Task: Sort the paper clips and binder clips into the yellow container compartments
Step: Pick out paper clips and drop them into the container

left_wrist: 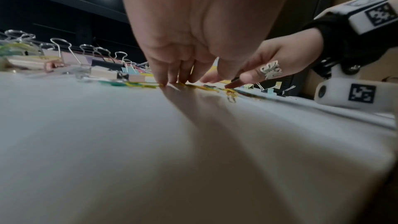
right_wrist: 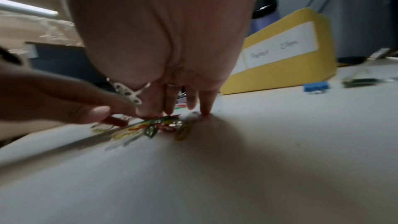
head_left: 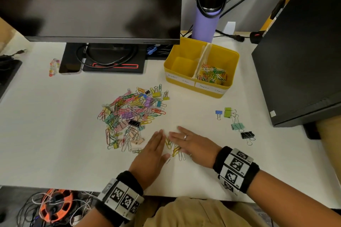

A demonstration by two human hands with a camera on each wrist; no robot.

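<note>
- Paper clips: small multicoloured cluster, flat on white table.
- Left hand, right hand: fingers straight, flanking cluster, gripping nothing.

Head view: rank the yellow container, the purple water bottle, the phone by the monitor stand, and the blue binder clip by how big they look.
1. yellow container
2. purple water bottle, a close second; it stands farther back, so true size is unsure
3. phone
4. blue binder clip
</note>
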